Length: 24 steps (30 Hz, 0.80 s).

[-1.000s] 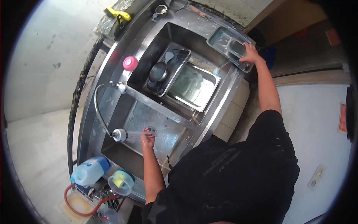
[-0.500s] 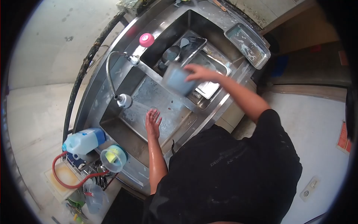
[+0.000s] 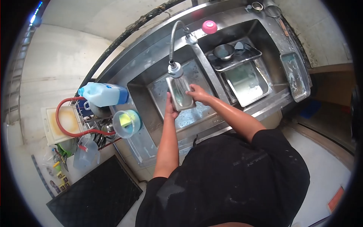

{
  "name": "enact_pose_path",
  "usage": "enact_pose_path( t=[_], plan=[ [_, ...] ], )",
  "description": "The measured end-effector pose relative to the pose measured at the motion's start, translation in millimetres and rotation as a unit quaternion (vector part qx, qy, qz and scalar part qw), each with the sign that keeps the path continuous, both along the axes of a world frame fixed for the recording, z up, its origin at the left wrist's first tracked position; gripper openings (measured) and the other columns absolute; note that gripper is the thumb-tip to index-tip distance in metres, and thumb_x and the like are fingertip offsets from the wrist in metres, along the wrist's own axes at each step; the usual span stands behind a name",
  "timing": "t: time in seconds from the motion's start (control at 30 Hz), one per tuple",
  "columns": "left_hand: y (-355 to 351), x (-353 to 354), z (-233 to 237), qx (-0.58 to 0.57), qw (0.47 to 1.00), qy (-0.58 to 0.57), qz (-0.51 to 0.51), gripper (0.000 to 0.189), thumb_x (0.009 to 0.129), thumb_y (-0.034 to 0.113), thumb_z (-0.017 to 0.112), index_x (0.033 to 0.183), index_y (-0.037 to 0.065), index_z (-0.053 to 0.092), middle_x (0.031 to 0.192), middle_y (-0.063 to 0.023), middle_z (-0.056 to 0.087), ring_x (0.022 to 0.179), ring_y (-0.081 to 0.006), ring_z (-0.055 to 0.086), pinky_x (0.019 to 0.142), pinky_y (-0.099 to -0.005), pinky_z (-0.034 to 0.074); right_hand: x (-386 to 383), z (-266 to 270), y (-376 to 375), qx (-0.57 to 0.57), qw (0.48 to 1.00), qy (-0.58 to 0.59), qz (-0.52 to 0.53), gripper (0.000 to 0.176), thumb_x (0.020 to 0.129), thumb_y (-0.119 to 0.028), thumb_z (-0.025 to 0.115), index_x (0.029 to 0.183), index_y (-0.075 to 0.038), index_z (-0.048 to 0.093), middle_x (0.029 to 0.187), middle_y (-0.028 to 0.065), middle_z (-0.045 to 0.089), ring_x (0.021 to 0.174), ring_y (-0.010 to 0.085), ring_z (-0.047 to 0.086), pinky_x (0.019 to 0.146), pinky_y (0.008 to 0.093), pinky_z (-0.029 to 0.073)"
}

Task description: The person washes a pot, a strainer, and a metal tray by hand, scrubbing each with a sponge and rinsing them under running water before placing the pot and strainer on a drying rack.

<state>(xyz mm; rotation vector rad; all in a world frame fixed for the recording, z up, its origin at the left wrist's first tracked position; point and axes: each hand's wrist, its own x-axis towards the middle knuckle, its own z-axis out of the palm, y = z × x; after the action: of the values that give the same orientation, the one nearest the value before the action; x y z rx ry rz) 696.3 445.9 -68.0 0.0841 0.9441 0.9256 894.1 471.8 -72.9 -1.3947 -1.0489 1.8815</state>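
I hold a small rectangular metal pan (image 3: 180, 99) tilted under the tap's spray head (image 3: 175, 70), over the left sink basin (image 3: 151, 121). Water runs from the spray head into the pan. My left hand (image 3: 171, 107) grips the pan's left side, its thumb along the edge and its other fingers partly hidden. On the opposite side, my right hand (image 3: 199, 94) is closed on the rim. Both forearms look wet.
The right basin (image 3: 278, 56) contains a larger metal pan (image 3: 247, 85), a dark tray and a round bowl (image 3: 224, 52). A soapy tray (image 3: 294, 77) lies on the right ledge. A blue liquid jug (image 3: 104, 94) and a sponge tub (image 3: 127, 124) stand left; a pink bowl (image 3: 209, 27) is behind.
My right hand has brought the pan left from near the divider to under the tap. My left hand, open and empty before, now grips it too. The camera view has shifted.
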Motion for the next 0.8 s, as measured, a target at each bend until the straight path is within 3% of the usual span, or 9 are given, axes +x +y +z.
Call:
enact_pose_path(
  t=[0.07, 0.23, 0.3, 0.33, 0.4, 0.53, 0.67, 0.73, 0.8],
  plan=[
    [2.2, 21.8, 0.0, 0.021, 0.999, -0.03, -0.017, 0.066, 0.092, 0.059, 0.053, 0.133, 0.007, 0.05, 0.126, -0.0127, 0.06, 0.114, -0.0255, 0.06, 0.1, -0.0419, 0.049, 15.6, -1.3, 5.1, 0.038, 0.998, -0.037, 0.024, 0.048, 0.086, -0.018, 0.069, 0.128, -0.001, 0.052, 0.113, 0.0143, 0.062, 0.1, 0.0212, 0.061, 0.081, 0.0336, 0.052],
    [9.7, 52.2, -38.5, 0.12, 0.945, 0.302, 0.041, 0.037, 0.102, 0.033, 0.042, 0.121, 0.004, 0.057, 0.118, -0.0104, 0.061, 0.105, -0.0207, 0.06, 0.091, -0.037, 0.047, 48.7, 28.4, 30.7, 0.169, 0.965, -0.202, -0.005, 0.036, 0.077, -0.011, 0.065, 0.11, 0.001, 0.058, 0.091, 0.0093, 0.061, 0.08, 0.016, 0.056, 0.074, 0.0323, 0.047],
    [12.1, 53.2, -22.9, 0.263, 0.793, 0.534, 0.132, 0.036, 0.098, 0.032, 0.052, 0.115, 0.001, 0.057, 0.118, -0.0147, 0.059, 0.107, -0.0258, 0.056, 0.094, -0.0394, 0.042, 38.7, 25.5, 30.0, 0.189, 0.969, -0.159, -0.009, 0.035, 0.076, -0.012, 0.066, 0.107, 0.001, 0.058, 0.09, 0.0122, 0.063, 0.081, 0.0188, 0.059, 0.073, 0.0348, 0.048],
    [11.0, 58.4, 10.6, 0.261, 0.789, 0.538, 0.14, 0.036, 0.098, 0.032, 0.052, 0.115, 0.001, 0.057, 0.118, -0.0147, 0.059, 0.107, -0.0258, 0.056, 0.094, -0.0394, 0.042, 31.4, 16.9, 34.2, 0.209, 0.972, -0.11, -0.01, 0.035, 0.075, -0.014, 0.066, 0.105, 0.002, 0.057, 0.089, 0.0151, 0.064, 0.082, 0.0217, 0.061, 0.073, 0.0372, 0.049],
    [-0.2, 69.5, 81.4, 0.491, 0.5, 0.681, -0.209, 0.039, 0.088, 0.027, 0.064, 0.118, 0.003, 0.056, 0.114, -0.0153, 0.062, 0.104, -0.0297, 0.059, 0.091, -0.0419, 0.043, 27.4, -6.8, 45.0, 0.198, 0.975, -0.082, 0.053, 0.034, 0.076, -0.014, 0.067, 0.105, 0.003, 0.058, 0.09, 0.015, 0.065, 0.082, 0.0226, 0.062, 0.074, 0.0378, 0.049],
    [-5.8, 53.3, 61.8, 0.483, 0.499, 0.649, -0.31, 0.045, 0.08, 0.022, 0.072, 0.117, 0.001, 0.057, 0.106, -0.0168, 0.064, 0.099, -0.0336, 0.06, 0.091, -0.0438, 0.043, 14.9, -0.6, 51.6, 0.124, 0.985, -0.118, -0.033, 0.027, 0.081, -0.013, 0.066, 0.101, 0.002, 0.057, 0.081, 0.0077, 0.06, 0.074, 0.0167, 0.057, 0.068, 0.034, 0.048],
    [-7.0, 30.2, 14.8, 0.401, 0.622, 0.607, -0.292, 0.031, 0.086, 0.022, 0.07, 0.106, 0.0, 0.061, 0.096, -0.011, 0.068, 0.088, -0.031, 0.064, 0.081, -0.0375, 0.048, 19.7, 8.0, 53.0, -0.064, 0.994, 0.022, 0.084, 0.019, 0.09, -0.02, 0.065, 0.097, -0.003, 0.059, 0.079, 0.0025, 0.059, 0.072, 0.0109, 0.057, 0.064, 0.0295, 0.048],
    [3.2, 24.3, 14.6, 0.201, 0.922, 0.322, -0.071, 0.03, 0.098, 0.03, 0.058, 0.108, 0.002, 0.062, 0.097, -0.0061, 0.068, 0.089, -0.0238, 0.064, 0.081, -0.0345, 0.049, 30.1, 11.3, 60.4, -0.064, 0.998, 0.015, 0.002, 0.02, 0.093, -0.025, 0.063, 0.097, -0.006, 0.061, 0.077, 0.0004, 0.059, 0.071, 0.0087, 0.057, 0.063, 0.0265, 0.049],
    [5.1, 20.5, 27.2, 0.191, 0.931, 0.303, -0.077, 0.041, 0.103, 0.04, 0.046, 0.113, 0.003, 0.062, 0.105, -0.0049, 0.066, 0.098, -0.0182, 0.061, 0.086, -0.0333, 0.048, 39.1, -22.5, 61.6, 0.015, 0.995, -0.097, 0.008, 0.027, 0.093, -0.032, 0.062, 0.1, -0.007, 0.063, 0.088, 0.0042, 0.061, 0.08, 0.0149, 0.06, 0.073, 0.0317, 0.051]
  ],
)
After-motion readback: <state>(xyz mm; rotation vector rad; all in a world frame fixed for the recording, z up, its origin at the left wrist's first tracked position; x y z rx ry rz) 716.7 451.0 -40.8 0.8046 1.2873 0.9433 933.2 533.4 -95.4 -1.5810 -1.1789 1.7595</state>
